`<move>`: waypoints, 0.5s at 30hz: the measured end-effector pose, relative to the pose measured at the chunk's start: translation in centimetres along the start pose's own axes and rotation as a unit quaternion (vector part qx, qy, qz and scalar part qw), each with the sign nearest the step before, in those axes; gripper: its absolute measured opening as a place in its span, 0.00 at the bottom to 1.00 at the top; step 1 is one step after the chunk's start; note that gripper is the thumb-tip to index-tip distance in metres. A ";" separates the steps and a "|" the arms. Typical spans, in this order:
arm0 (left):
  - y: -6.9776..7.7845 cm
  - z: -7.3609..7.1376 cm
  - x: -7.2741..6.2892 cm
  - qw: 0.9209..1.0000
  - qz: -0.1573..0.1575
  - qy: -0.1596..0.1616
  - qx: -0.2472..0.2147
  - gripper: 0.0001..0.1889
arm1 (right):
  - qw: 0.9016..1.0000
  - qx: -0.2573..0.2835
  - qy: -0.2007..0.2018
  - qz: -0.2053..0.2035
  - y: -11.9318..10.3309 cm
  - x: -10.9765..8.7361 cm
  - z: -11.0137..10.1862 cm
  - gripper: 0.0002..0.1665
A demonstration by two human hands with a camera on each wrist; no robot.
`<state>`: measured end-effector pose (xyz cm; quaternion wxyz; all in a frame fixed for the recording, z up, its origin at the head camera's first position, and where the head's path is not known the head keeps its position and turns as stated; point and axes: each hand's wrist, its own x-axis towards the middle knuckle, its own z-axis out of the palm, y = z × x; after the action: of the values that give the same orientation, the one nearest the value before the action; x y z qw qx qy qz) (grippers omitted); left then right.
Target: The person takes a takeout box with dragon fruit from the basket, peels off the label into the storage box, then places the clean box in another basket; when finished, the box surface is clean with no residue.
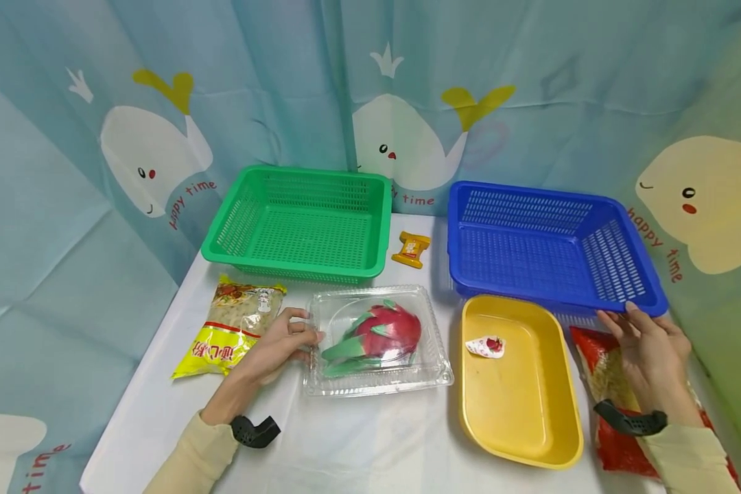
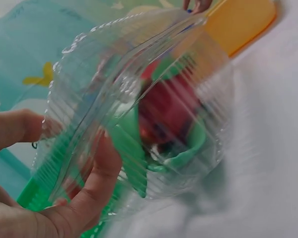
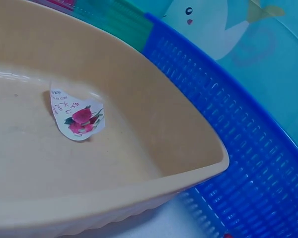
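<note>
A clear plastic clamshell box [image 1: 339,302] lies on the table with a red and green toy dragon fruit [image 1: 395,329] inside. My left hand [image 1: 284,343] pinches the box's left edge; in the left wrist view, the thumb and fingers are on both sides of the rim. At the far right, my right hand [image 1: 651,346] holds the front right corner of a blue basket [image 1: 556,291] by its rim. Only a sliver of a finger of that hand shows in the right wrist view. No contents show in the basket.
A green basket [image 1: 296,266] stands at back left, with a small orange packet [image 1: 411,249] beside it. A yellow tub [image 1: 519,412] holds a fruit-printed paper piece [image 1: 486,346]. Food bags lie left, a yellow one [image 1: 234,326], and right, a red one [image 1: 620,439] under my right arm.
</note>
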<state>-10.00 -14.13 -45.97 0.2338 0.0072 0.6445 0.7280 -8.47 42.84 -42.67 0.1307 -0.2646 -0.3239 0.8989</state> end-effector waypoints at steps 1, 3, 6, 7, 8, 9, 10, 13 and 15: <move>0.0 0.1 0.0 1.000 0.000 0.002 -0.001 0.28 | 1.000 -0.002 0.002 -0.003 0.0 0.0 0.0 0.06; -0.1 0.2 -0.1 1.000 0.002 0.005 0.000 0.27 | 1.000 -0.005 0.005 -0.010 0.1 0.1 0.0 0.05; -0.3 0.4 -0.4 1.000 0.001 0.008 -0.002 0.27 | 1.000 -0.010 -0.002 -0.009 0.2 0.0 -0.1 0.04; -0.3 0.4 -0.5 1.000 0.001 0.007 -0.004 0.27 | 1.000 -0.012 -0.005 -0.009 0.2 0.0 -0.1 0.04; -0.3 0.5 -0.7 1.000 0.002 0.005 -0.003 0.27 | 1.000 -0.014 -0.008 -0.008 0.2 0.0 -0.2 0.04; -0.3 0.5 -0.8 1.000 0.002 0.004 -0.003 0.28 | 1.000 -0.016 -0.012 -0.007 0.1 0.0 -0.2 0.04; -0.3 0.6 -1.0 1.000 0.003 0.002 -0.003 0.28 | 1.000 -0.018 -0.014 -0.006 0.1 -0.1 -0.2 0.05; 0.0 0.8 -1.6 1.000 0.004 -0.007 0.001 0.29 | 1.000 -0.018 -0.018 -0.006 0.1 -0.1 -0.2 0.07; 0.3 0.9 -2.1 1.000 0.003 -0.014 0.004 0.29 | 1.000 -0.017 -0.019 -0.006 0.1 -0.1 -0.2 0.08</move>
<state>-7.99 -14.03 -44.94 0.2406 0.0205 0.6439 0.7260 -8.31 42.82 -42.81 0.1254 -0.2477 -0.3428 0.8974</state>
